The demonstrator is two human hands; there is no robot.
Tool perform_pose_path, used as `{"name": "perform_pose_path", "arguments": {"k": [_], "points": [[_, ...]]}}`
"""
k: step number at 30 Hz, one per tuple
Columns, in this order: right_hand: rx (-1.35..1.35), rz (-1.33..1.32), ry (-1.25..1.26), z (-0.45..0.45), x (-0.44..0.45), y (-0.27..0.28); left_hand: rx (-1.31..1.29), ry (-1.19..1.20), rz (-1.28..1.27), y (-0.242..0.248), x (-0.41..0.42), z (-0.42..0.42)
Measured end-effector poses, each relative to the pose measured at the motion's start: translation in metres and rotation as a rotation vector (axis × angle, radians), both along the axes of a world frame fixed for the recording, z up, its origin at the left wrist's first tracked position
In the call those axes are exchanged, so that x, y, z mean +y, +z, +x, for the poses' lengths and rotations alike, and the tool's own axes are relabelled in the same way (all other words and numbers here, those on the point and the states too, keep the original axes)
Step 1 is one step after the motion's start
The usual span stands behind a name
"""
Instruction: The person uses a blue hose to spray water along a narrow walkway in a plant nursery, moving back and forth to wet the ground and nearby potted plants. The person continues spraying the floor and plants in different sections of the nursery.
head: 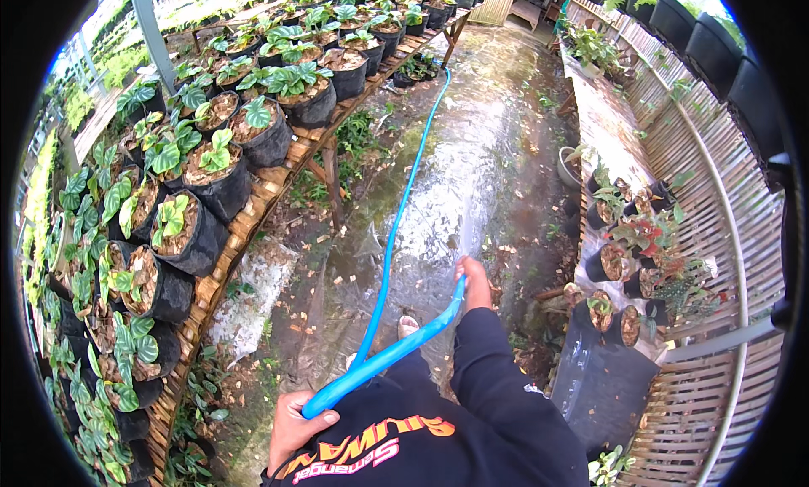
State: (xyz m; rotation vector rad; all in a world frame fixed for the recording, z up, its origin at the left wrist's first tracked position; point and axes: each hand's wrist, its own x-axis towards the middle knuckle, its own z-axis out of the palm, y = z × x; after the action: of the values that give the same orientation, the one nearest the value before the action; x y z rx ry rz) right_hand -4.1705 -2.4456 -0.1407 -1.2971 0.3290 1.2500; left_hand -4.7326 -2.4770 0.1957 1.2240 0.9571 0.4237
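Observation:
My left hand (300, 427) is closed around a bend of the blue hose (392, 355), close to my body at the lower middle. Ahead and to the right, my right hand (473, 282) holds the hose near its end. Pale water seems to spray from there onto the wet walkway (442, 202). From the left hand, another length of the hose runs away along the walkway towards the far end of the plant bench. Part of my shoe (408, 326) shows below the hose.
On the left, a slatted bamboo bench (253, 215) holds rows of leafy plants in black grow bags (218, 183). On the right, potted plants (612, 262) stand on a low shelf before a bamboo slat fence (708, 228). Black pots (714, 54) hang or stand at upper right.

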Motion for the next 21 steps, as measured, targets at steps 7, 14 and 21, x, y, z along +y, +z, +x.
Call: {"name": "perform_pose_path", "arguments": {"k": [7, 14, 21], "points": [[0.231, -0.07, 0.16, -0.107, -0.01, 0.009, -0.146, 0.027, -0.033, -0.013, -0.008, -0.027], [0.174, -0.082, 0.135, -0.147, 0.0, 0.016, -0.504, 0.14, -0.224, -0.031, -0.021, -0.035], [0.047, -0.061, 0.101, -0.143, 0.021, 0.026, -0.55, 0.21, -0.244, -0.038, -0.027, -0.047]]}}
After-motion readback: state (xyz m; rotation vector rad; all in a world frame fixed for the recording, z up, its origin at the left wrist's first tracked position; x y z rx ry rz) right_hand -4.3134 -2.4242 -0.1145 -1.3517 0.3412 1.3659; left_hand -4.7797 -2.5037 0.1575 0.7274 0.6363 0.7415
